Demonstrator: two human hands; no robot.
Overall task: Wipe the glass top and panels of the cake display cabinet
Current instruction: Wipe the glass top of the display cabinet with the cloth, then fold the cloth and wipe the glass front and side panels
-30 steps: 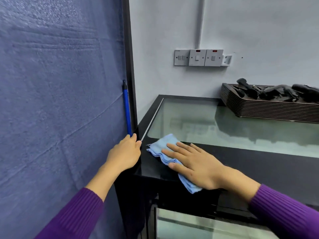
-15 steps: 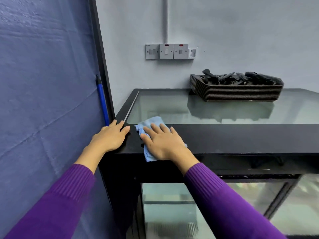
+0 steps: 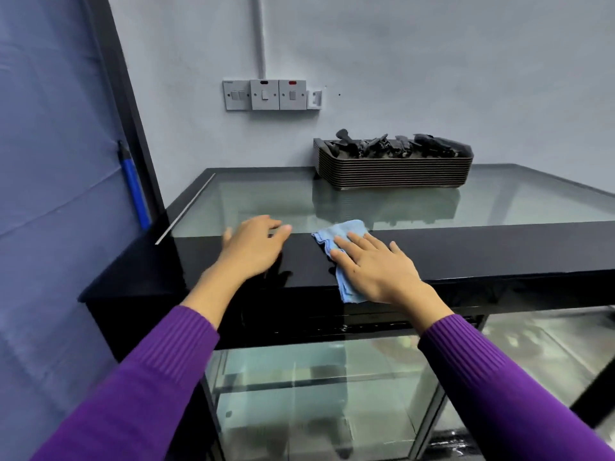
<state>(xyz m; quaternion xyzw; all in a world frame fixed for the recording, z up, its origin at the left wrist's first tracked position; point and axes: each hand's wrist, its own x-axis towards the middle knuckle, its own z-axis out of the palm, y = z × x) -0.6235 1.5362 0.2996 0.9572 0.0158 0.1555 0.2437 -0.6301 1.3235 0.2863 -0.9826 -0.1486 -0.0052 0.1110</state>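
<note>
The right hand (image 3: 376, 267) lies flat, fingers spread, pressing a blue cloth (image 3: 342, 257) on the cabinet's black front edge (image 3: 499, 247) — the left hand (image 3: 253, 247), open and empty, sits beside it. Beyond them, a stack of trays (image 3: 394, 173) holds dark clips — too small to identify.

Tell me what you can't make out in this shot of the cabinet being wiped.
Head view only:
- Left hand: motion-blurred, so contact with the black ledge is unclear.
- Cloth: middle covered by the right hand.
- Dark items in the stacked trays: too small to identify.
- Glass top: right end cut off by the frame.
- Cabinet interior: obscured by reflections.
</note>
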